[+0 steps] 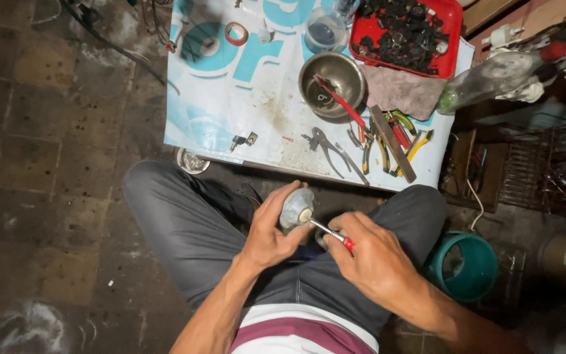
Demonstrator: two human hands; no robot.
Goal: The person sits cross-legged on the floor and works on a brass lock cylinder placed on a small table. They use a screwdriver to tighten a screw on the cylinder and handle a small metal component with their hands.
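Observation:
My left hand point(271, 231) grips a small round grey metal part point(296, 208) with a pale centre, held over my lap. My right hand point(369, 252) holds a red-handled screwdriver point(333, 233), its metal tip touching the part's centre. I sit with knees apart in grey trousers, in front of a low table covered by a white and blue printed sheet point(250, 98).
On the sheet lie a steel bowl point(332, 82) with a red tool, pliers point(325, 145), several coloured-handle tools point(394, 137), a red tray point(409, 33) of black parts, a grey rag point(404, 88), a tape roll point(235, 33). A teal bucket point(463, 265) stands at my right knee.

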